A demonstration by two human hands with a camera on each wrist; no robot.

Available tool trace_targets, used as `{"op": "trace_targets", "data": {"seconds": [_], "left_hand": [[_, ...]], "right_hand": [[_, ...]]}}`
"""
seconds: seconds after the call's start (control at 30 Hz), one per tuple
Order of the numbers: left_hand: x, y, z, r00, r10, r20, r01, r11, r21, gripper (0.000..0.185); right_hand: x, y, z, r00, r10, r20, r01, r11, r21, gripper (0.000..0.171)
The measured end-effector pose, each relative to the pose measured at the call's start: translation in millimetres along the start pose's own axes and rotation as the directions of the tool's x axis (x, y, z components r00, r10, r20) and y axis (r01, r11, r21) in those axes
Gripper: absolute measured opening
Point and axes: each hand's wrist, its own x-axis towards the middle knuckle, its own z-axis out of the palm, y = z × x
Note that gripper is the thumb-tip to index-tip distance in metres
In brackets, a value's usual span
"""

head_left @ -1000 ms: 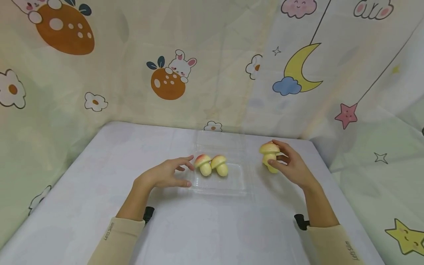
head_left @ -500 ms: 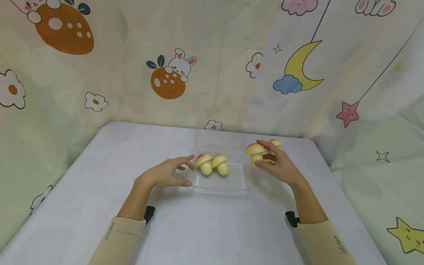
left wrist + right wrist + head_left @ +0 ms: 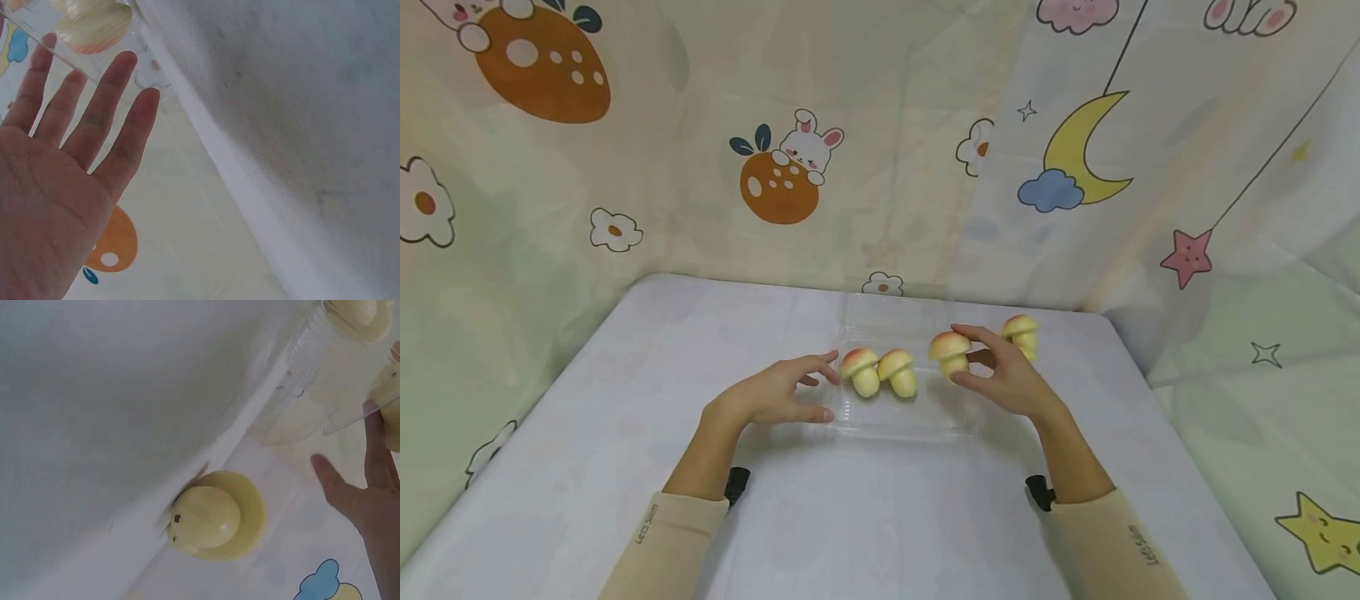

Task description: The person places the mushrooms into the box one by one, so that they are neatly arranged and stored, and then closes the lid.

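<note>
Finger-pinching toy mushroom in right hand at right end of clear clamshell, holding left hand with fingers apart by left end.

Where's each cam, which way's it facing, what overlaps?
Head: on the head, facing forward and down at the box and mushrooms; left hand, right hand, sleeves show.
Left wrist: on that wrist, facing box and wall, roughly upside down; left hand shows, palm visible.
Right wrist: on that wrist, facing box, wall and table, likewise turned; right hand shows, right edge.
Head and right wrist share right hand, box.
</note>
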Motion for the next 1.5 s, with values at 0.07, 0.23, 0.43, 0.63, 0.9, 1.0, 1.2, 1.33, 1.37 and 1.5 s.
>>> {"op": "trace_targets", "data": {"seconds": [0.07, 0.23, 0.43, 0.63, 0.9, 1.0, 1.2, 1.33, 1.37, 1.5], "left_hand": [[0.2, -0.1, 0.0, 1.000, 0.002, -0.003, -0.002, 1.000, -0.002, 0.070], [-0.6, 0.5, 0.1, 1.000, -0.006, -0.003, 0.006, 1.000, -0.005, 0.065], [-0.6, 0.2, 1.1, 1.000, 0.009, -0.005, -0.009, 1.000, -0.006, 0.059], [-0.6, 1.8, 1.1, 1.000, 0.001, -0.002, -0.001, 1.000, -0.011, 0.059], [-2.4, 2.7, 1.2, 1.000, 0.009, -0.003, -0.009, 1.000, -0.010, 0.054], [-2.9, 2.3, 1.2, 1.000, 0.008, -0.004, -0.009, 1.000, -0.012, 0.054], [-0.4, -1.6, 2.1, 1.000, 0.001, -0.002, -0.001, 1.000, -0.001, 0.058], [0.6, -2.0, 2.7, 1.000, -0.006, 0.002, 0.006, 1.000, 0.002, 0.059], [0.8, -1.7, 2.5, 1.000, -0.006, 0.002, 0.006, 1.000, 0.003, 0.059], [0.4, -0.3, 1.5, 1.000, 0.000, 0.002, 0.000, 1.000, 0.004, 0.054]], "right_hand": [[1.7, 0.1, 3.2, 1.000, -0.013, -0.016, 0.012, 1.000, -0.027, 0.059], [6.9, 3.2, 12.8, 1.000, 0.002, -0.002, -0.002, 0.992, -0.129, 0.047], [9.0, -0.6, 19.3, 0.999, 0.028, 0.037, -0.020, 0.980, -0.197, 0.042], [6.7, -3.5, 21.9, 0.996, 0.059, 0.069, -0.043, 0.976, -0.214, 0.044], [5.2, -9.8, 27.6, 0.982, 0.118, 0.150, -0.077, 0.965, -0.250, 0.060], [6.3, -11.8, 29.5, 0.981, 0.098, 0.166, -0.048, 0.958, -0.281, 0.057], [9.0, -10.6, 29.9, 0.985, 0.069, 0.155, -0.011, 0.939, -0.343, 0.046], [9.6, -10.4, 28.5, 0.987, 0.068, 0.145, -0.006, 0.921, -0.390, 0.041], [9.8, -10.0, 28.2, 0.988, 0.065, 0.139, -0.003, 0.915, -0.404, 0.040], [11.5, -8.6, 27.9, 0.992, 0.041, 0.117, 0.017, 0.891, -0.455, 0.037]]}}
